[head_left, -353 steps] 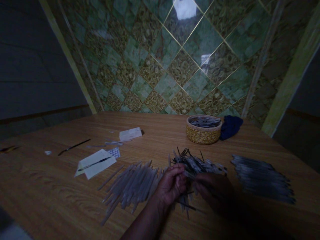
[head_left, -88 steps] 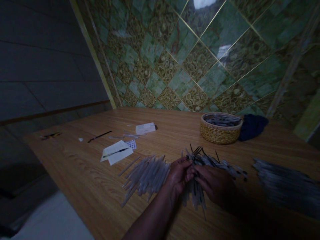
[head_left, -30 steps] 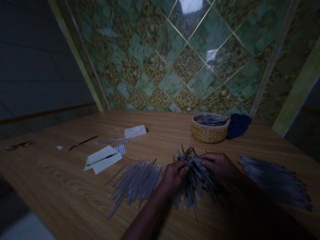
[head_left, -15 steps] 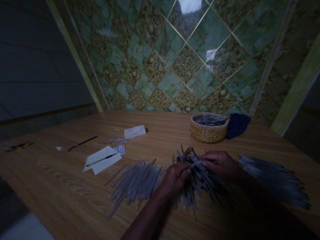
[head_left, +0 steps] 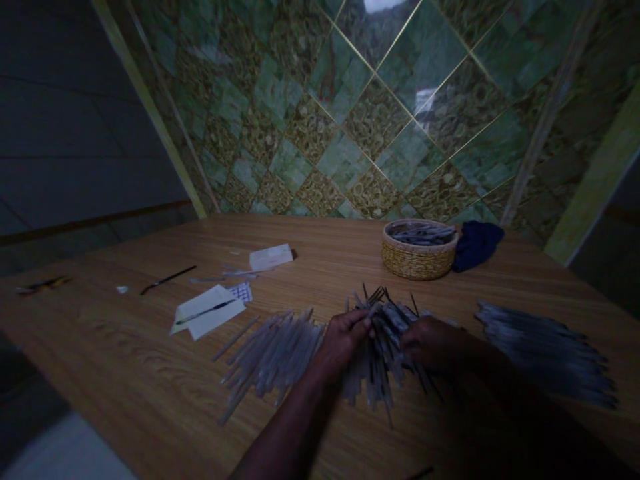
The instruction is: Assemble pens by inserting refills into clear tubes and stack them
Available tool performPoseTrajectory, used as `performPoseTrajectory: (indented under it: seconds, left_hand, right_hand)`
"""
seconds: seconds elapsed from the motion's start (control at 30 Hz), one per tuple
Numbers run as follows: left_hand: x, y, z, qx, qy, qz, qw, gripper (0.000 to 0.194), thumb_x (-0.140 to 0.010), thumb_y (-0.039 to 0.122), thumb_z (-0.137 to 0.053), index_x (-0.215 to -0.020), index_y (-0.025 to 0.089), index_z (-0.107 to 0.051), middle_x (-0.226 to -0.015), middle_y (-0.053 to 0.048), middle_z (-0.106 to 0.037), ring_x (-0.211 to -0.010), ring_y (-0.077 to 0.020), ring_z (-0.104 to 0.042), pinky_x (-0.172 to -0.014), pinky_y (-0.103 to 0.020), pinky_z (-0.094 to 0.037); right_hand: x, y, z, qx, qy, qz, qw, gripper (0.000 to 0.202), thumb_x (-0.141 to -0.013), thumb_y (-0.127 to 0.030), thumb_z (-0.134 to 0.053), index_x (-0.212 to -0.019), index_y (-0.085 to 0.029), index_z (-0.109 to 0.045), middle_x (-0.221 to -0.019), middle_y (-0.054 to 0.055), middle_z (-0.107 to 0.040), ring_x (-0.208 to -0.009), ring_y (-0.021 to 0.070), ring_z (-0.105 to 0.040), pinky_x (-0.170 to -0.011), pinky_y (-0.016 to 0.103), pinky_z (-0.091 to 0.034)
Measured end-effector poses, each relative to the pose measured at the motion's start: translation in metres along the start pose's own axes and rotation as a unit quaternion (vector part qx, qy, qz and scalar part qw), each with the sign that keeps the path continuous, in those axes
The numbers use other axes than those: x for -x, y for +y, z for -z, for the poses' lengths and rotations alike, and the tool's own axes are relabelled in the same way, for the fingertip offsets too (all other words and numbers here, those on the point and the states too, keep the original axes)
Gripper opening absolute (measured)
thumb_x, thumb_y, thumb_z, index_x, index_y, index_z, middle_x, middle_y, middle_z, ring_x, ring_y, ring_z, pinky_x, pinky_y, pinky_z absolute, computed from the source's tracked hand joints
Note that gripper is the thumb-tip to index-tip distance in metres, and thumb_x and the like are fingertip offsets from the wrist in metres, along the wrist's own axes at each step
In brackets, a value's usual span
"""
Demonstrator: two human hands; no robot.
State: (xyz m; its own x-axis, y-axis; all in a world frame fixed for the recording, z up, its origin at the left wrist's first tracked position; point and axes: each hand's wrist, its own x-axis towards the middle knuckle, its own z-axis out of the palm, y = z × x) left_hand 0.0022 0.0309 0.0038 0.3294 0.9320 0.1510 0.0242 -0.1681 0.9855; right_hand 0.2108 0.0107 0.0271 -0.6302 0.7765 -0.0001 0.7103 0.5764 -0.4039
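My left hand [head_left: 346,333] is closed, pinching one end of a thin pale tube-like strip [head_left: 371,311] between thumb and fingers. It is over a loose pile of dark thin sticks [head_left: 384,357] mixed with pale strips. At the right side of this pile is my right hand [head_left: 425,343], its fingers curled down among the sticks; what they grip is hidden. Left of my left hand lies a heap of pale translucent strips [head_left: 277,350]. To the right, grey-dark slender pieces [head_left: 545,353] lie side by side in a flat stack.
A woven basket [head_left: 419,260] of similar strips stands at the back, beside a dark blue cloth [head_left: 477,245]. Left of centre are a small white box [head_left: 271,257] and folded paper [head_left: 210,320] with a thin dark brush-like tool on it. A dark stick [head_left: 169,279] lies farther left.
My hands have come apart: the right has left the strip both were holding and dropped to the pile. My left hand keeps the strip, slightly farther left. The view has tilted slightly.
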Motion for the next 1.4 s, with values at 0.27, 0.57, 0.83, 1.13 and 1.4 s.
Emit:
performPoseTrajectory:
  seconds: [0.27, 0.57, 0.83, 1.13, 1.4]
  left_hand:
    - [-0.001, 0.008, -0.001, 0.177, 0.058, 0.101, 0.977, 0.028, -0.066, 0.031, -0.072, -0.084, 0.01, -0.07, -0.063, -0.004, -0.064, -0.052, -0.0089, -0.051, -0.046, -0.019, -0.032]
    - [-0.002, 0.004, 0.001, 0.188, 0.054, 0.103, 0.975, 0.026, -0.068, 0.029, -0.071, -0.085, 0.009, -0.069, -0.065, -0.005, -0.064, -0.052, -0.0086, -0.053, -0.045, -0.018, -0.033]
    - [-0.003, -0.003, 0.0, 0.172, 0.034, 0.1, 0.979, 0.026, -0.069, 0.031, -0.07, -0.084, 0.01, -0.068, -0.066, -0.005, -0.065, -0.053, -0.0093, -0.054, -0.045, -0.018, -0.034]
    - [0.003, 0.002, -0.002, 0.156, -0.011, 0.089, 0.984, 0.025, -0.071, 0.031, -0.069, -0.084, 0.01, -0.069, -0.067, -0.006, -0.065, -0.055, -0.0094, -0.054, -0.048, -0.018, -0.035]
    - [0.01, 0.011, -0.01, 0.153, -0.073, 0.087, 0.982, 0.029, -0.072, 0.035, -0.069, -0.086, 0.01, -0.07, -0.066, -0.006, -0.065, -0.055, -0.0096, -0.054, -0.049, -0.019, -0.035]
  right_hand:
    - [-0.012, -0.002, -0.019, 0.061, -0.049, -0.05, 0.996, 0.023, -0.071, -0.014, -0.052, -0.082, -0.021, -0.07, -0.079, 0.004, -0.071, -0.075, 0.0177, -0.063, -0.06, 0.023, -0.036]
    - [-0.012, 0.003, -0.022, 0.108, -0.07, -0.058, 0.99, 0.024, -0.068, -0.011, -0.051, -0.077, -0.02, -0.072, -0.079, 0.007, -0.073, -0.077, 0.0214, -0.067, -0.06, 0.025, -0.041]
    - [-0.017, 0.006, -0.053, 0.191, -0.018, -0.076, 0.978, 0.02, -0.07, -0.011, -0.051, -0.076, -0.015, -0.07, -0.076, 0.015, -0.071, -0.074, 0.0268, -0.068, -0.058, 0.029, -0.045]
    - [-0.012, 0.005, -0.018, -0.317, 0.191, -0.086, 0.925, 0.021, -0.072, -0.032, -0.058, -0.081, -0.015, -0.067, -0.057, 0.0, -0.064, -0.048, 0.0119, -0.055, -0.047, 0.022, -0.039]
    - [-0.016, -0.005, -0.018, -0.62, 0.274, -0.068, 0.732, 0.028, -0.067, -0.035, -0.071, -0.084, -0.014, -0.064, -0.039, -0.005, -0.055, -0.034, 0.0102, -0.048, -0.04, 0.022, -0.037]
